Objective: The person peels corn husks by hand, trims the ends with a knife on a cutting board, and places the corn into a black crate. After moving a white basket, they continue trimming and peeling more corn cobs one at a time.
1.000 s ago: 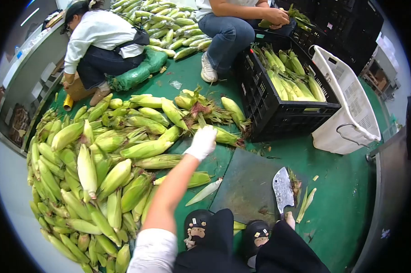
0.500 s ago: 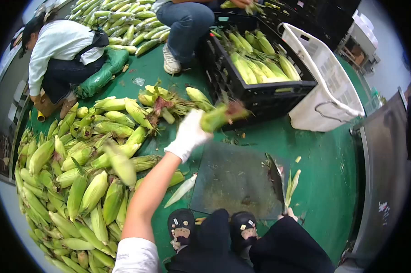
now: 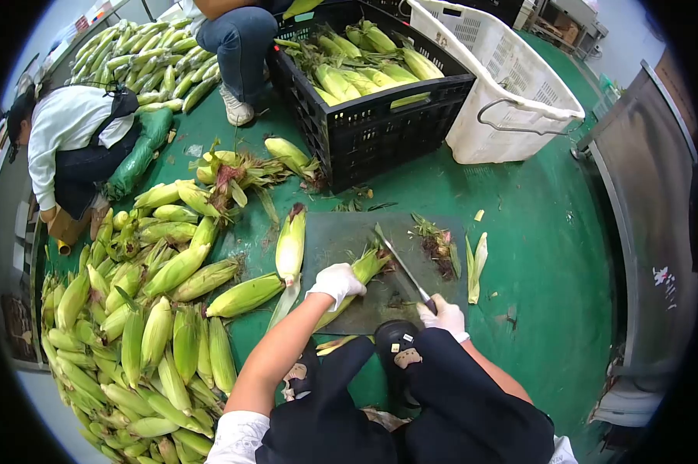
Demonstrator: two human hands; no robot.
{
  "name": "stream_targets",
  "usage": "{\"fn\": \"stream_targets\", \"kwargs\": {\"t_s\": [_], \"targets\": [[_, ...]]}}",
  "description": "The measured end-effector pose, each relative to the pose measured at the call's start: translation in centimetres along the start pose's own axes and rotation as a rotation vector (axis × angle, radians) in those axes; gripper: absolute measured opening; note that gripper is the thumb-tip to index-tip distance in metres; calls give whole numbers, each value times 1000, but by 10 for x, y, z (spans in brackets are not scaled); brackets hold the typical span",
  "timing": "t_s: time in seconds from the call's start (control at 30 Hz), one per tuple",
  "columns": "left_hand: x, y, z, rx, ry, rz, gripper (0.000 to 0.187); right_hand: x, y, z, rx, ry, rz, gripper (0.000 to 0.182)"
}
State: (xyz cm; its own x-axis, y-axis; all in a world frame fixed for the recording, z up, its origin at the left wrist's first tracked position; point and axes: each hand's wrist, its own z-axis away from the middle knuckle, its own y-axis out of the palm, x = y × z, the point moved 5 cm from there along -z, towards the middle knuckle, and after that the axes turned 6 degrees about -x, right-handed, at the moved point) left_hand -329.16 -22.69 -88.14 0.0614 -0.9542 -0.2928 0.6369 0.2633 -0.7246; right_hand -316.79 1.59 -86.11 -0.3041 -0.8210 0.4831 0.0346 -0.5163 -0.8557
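Lowered from mid-air, the held corn ear [image 3: 374, 264] is now over the dark cutting board [image 3: 330, 236], with the gloved left hand [image 3: 340, 283] closed around its husk. The cleaver [image 3: 401, 263] has shifted from the board's right edge to beside the ear's silk end, its handle clamped in the right hand [image 3: 445, 315]; whether blade and ear touch is unclear. Husk trimmings [image 3: 440, 247] lie right of the blade, and the corn pile [image 3: 144, 332] spreads left of the board.

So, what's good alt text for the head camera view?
The gloved left hand holds an ear of corn on a dark board, the gloved right hand a knife; heaped corn lies left, a black crate beyond.
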Motion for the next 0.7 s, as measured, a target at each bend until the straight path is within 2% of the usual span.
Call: {"fn": "stream_targets", "kwargs": {"t_s": [0.03, 0.13, 0.17, 0.2, 0.27, 0.3, 0.33, 0.4, 0.47, 0.53, 0.57, 0.63, 0.7], "targets": [[1, 1, -2, -7, -14, -7, 54, 9, -10, -3, -34, -12, -83, 38], [2, 9, -3, -3, -32, -23, 53, 47, -42, -6, -151, -104, -425, 29], [1, 9, -3, -9, -31, -32, 52, 56, -47, -7, -239, -153, -503, 28], [0, 9, -3, -18, -30, -43, 52, 48, -36, -7, -238, -149, -503, 28], [-4, 4, 1, -17, -36, -42, 52, 27, 2, -12, -162, -120, -338, 33], [-3, 4, 3, -13, -45, -35, 51, 24, 15, -12, 107, 4, 48, 36], [0, 8, 6, -17, -48, -33, 51, 12, 36, -13, 274, 97, -27, 39], [-1, 2, 6, -67, 7, -12, 54, 0, 34, -11, 222, 184, -43, 40], [2, 4, 12, -9, 8, 38, 57, -23, 52, -11, 186, 215, -154, 39], [0, -2, 14, -47, 3, 511, 57, -15, 23, -26, 34, 154, -11, 38], [-2, 0, 10, -23, 49, 731, 54, -18, 17, -31, -14, 90, -47, 37], [-14, -19, 25, 94, -83, 804, 54, -2, -8, -35, -131, 28, -186, 32], [-10, -4, 13, 151, -130, 820, 54, 30, -37, -34, -270, -85, -419, 25]]}}
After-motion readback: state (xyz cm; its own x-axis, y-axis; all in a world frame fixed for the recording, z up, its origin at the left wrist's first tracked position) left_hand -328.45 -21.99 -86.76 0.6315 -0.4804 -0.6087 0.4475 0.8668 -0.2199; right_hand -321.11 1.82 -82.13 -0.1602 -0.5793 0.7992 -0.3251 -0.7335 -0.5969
